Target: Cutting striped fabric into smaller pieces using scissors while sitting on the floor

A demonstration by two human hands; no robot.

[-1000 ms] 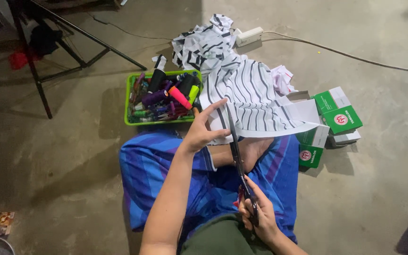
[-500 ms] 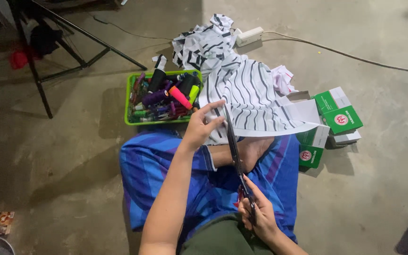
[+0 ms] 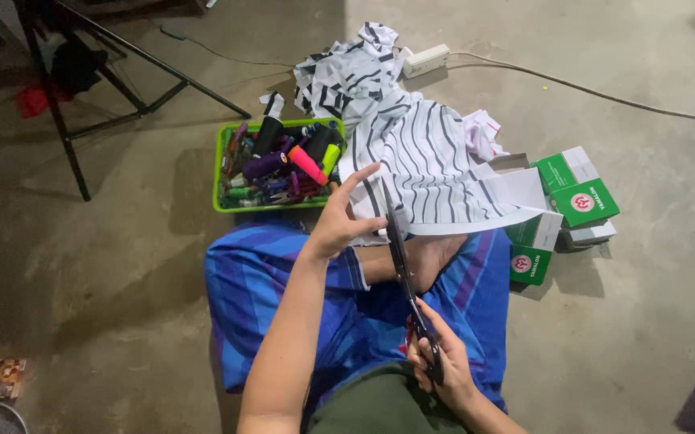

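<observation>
I sit on the floor with blue striped cloth over my crossed legs. My right hand (image 3: 444, 366) grips the handles of long dark scissors (image 3: 403, 273), whose blades point away from me into the near edge of a white fabric with black stripes (image 3: 432, 165). My left hand (image 3: 346, 217) holds that fabric's edge just left of the blades, fingers spread. My bare foot (image 3: 428, 253) shows under the cloth beside the blades.
A green tray (image 3: 223, 173) of thread spools and several small tools sits left of the fabric. Green and white boxes (image 3: 576, 197) lie to the right. A white power strip (image 3: 426, 56) with cable lies behind. A black stand (image 3: 82, 88) is at the far left.
The scissors have advanced slightly further into the fabric edge, and my left hand has shifted a little on the cloth beside the blades.
</observation>
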